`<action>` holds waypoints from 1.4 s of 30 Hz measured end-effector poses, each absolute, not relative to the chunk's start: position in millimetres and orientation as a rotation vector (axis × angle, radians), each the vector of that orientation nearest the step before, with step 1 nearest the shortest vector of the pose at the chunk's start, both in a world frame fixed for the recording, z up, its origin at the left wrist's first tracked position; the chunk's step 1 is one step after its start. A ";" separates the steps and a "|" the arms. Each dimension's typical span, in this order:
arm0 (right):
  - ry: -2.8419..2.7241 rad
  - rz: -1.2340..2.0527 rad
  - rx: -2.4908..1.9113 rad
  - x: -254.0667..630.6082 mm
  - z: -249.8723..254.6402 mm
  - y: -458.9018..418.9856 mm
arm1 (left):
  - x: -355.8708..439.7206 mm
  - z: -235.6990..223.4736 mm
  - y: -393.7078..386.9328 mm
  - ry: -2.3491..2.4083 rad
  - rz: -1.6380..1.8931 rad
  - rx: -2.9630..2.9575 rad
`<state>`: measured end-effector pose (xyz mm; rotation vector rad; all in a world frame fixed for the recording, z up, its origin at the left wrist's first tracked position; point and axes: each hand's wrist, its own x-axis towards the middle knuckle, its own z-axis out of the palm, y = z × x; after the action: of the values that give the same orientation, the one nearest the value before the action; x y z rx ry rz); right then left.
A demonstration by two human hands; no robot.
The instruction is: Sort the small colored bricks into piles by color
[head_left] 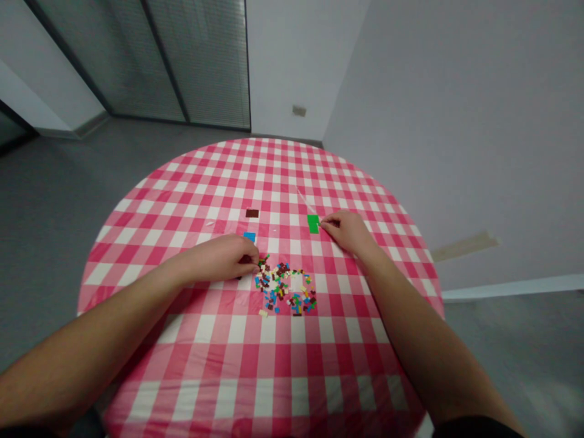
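We've got 2 hands in play: our left hand (222, 258) curls its fingers together at the heap of tiny plastic bricks (283, 286), our right hand (347, 232) presses its fingers together against the green plate (313, 224)!

pink-and-white gingham cloth (269, 176) on table — tiny bricks (285, 287) multicolour: red, blue, green, cream — green plate (313, 224), blue plate (249, 237), brown plate (252, 213).

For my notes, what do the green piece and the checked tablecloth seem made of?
The green piece looks like moulded plastic, from its saturated colour. The checked tablecloth seems glossy vinyl, from its sheen and creases; coated fabric is possible.
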<state>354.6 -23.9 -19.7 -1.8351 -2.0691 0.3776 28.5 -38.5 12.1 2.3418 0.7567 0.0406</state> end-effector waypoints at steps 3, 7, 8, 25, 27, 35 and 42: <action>-2.088 0.370 -1.822 354.4 -20.8 -23.4 | 28.3 12.5 -38.7 0.759 0.026 2.346; -2.083 0.374 -1.829 354.6 -22.3 -22.7 | 27.7 11.9 -38.5 0.755 0.039 2.346; -2.082 0.376 -1.832 354.8 -22.6 -22.6 | 27.6 11.7 -38.4 0.755 0.042 2.346; -2.056 0.372 -1.834 353.2 -24.0 -22.6 | 27.2 12.5 -38.3 0.763 -0.007 2.380; -2.042 0.367 -1.833 353.6 -23.9 -23.2 | 27.0 13.3 -38.1 0.794 -0.002 2.379; -2.023 0.345 -1.789 350.5 -20.7 -26.2 | 32.3 6.3 -36.7 0.902 0.153 2.446; -2.039 0.340 -1.733 347.5 -18.7 -28.3 | 36.1 -13.4 -34.0 0.777 0.226 2.577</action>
<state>347.5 -28.3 -18.7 -1.7332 -2.0391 0.3404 36.1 -34.0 -13.4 2.5771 0.7773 0.2258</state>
